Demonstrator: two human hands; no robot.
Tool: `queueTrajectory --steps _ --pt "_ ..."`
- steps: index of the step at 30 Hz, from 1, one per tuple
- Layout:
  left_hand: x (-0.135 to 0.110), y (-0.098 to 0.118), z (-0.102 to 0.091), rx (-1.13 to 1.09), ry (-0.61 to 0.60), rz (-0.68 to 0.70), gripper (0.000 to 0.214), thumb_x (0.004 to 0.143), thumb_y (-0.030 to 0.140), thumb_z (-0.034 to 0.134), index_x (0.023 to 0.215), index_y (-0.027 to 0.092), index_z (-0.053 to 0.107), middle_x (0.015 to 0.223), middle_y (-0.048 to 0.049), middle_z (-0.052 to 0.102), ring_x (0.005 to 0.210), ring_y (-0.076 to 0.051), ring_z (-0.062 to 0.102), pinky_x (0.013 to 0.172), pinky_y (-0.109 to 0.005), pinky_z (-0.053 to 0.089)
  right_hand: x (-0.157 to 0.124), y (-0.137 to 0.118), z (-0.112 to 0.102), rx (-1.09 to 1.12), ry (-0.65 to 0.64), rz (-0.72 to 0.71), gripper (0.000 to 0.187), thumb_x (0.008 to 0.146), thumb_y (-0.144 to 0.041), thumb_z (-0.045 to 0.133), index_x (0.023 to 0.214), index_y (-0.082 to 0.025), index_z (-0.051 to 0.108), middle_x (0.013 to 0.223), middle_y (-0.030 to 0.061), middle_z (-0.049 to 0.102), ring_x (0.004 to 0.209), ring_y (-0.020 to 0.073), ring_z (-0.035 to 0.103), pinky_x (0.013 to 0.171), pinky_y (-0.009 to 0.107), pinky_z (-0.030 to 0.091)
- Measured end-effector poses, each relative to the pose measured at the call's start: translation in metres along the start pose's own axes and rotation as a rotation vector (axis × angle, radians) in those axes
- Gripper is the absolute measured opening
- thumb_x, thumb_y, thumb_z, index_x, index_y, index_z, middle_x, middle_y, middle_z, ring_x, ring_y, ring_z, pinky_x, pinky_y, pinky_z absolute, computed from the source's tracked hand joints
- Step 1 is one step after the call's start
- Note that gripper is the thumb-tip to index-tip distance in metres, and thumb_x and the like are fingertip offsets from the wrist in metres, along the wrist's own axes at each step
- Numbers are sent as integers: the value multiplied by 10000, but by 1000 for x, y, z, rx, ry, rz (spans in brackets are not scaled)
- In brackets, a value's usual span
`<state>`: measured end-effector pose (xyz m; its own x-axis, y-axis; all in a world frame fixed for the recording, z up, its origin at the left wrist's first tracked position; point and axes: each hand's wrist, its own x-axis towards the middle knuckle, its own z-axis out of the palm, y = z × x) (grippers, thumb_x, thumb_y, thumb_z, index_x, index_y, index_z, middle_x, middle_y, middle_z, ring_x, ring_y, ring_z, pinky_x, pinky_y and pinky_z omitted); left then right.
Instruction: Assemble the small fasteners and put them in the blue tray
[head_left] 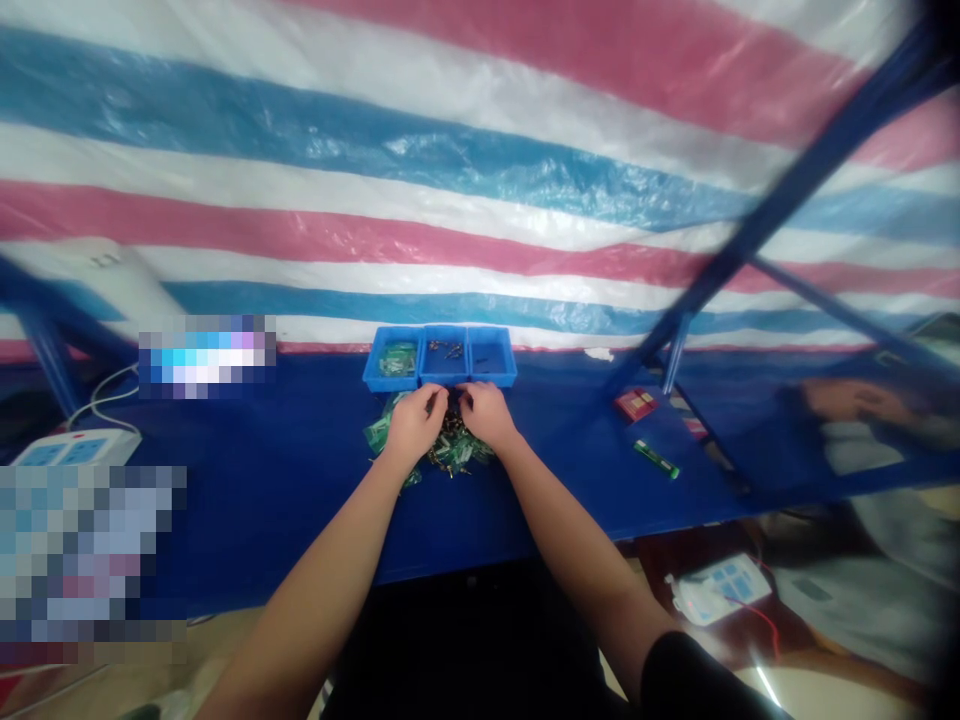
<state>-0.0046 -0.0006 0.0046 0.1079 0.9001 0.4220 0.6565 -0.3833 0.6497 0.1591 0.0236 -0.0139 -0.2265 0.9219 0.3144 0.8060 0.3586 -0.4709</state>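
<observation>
My left hand (415,424) and my right hand (487,412) face each other over a loose pile of small green and brass-coloured pieces (455,448). The fingers of both hands are drawn together in a pinch; whatever is between them is too small to make out. Just beyond my fingertips three blue bins stand in a row. Small green pieces lie in the left bin (370,372). A few brass-coloured parts are in the middle bin (444,376), and one or two dark bits are in the right bin (495,380).
On the blue table (300,500) to the right lie a red box (636,403) and a green stick-shaped pack (657,459). A white power strip (82,446) with a cable sits at left. Blue frame bars rise at both sides; another person's hands (855,400) are at far right.
</observation>
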Motion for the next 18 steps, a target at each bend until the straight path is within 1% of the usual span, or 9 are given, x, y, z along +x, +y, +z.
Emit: queueTrajectory --steps 2,4,7,11,13,15,18 --pt "0 0 0 4 5 0 264 948 386 456 920 216 656 760 -8 697 682 -153 639 658 -247 451 0 1 1 7 -4 30 271 855 -228 589 1100 -193 699 976 74 724 948 239 613 904 349 443" --pt "0 0 0 11 5 2 265 947 387 458 913 215 657 746 -7 692 667 -155 634 642 -249 445 1 2 2 27 -4 42 248 830 -224 621 1060 -202 711 964 59 729 932 234 619 896 343 449" --pt "0 0 0 11 -4 6 268 948 391 457 908 215 654 734 -5 685 654 -154 627 635 -249 442 1 5 4 39 0 37 246 838 -162 586 1041 -208 717 961 55 734 932 229 621 907 343 446" --pt "0 0 0 12 0 8 263 950 389 457 908 215 650 736 -1 678 655 -148 624 639 -245 441 1 6 5 66 26 -4 290 871 -131 523 1083 -190 712 985 88 720 950 248 604 911 381 448" --pt "0 0 0 12 8 10 265 950 388 456 911 213 652 739 -3 678 662 -148 626 637 -244 441 1 4 5 145 70 -39 324 900 -131 478 1139 -172 692 1019 108 702 969 244 598 926 389 453" --pt "0 0 -1 10 8 13 271 948 389 454 920 210 657 738 -5 680 659 -149 627 630 -245 442 2 2 5 276 116 -74 340 928 -144 439 1166 -173 680 1050 114 680 995 226 597 947 378 458" --pt "0 0 0 13 3 20 268 944 384 461 939 212 665 747 -7 688 664 -153 633 635 -250 449 3 -1 5 519 158 -82 305 950 -193 433 1097 -212 700 1061 81 673 1001 187 615 955 341 473"
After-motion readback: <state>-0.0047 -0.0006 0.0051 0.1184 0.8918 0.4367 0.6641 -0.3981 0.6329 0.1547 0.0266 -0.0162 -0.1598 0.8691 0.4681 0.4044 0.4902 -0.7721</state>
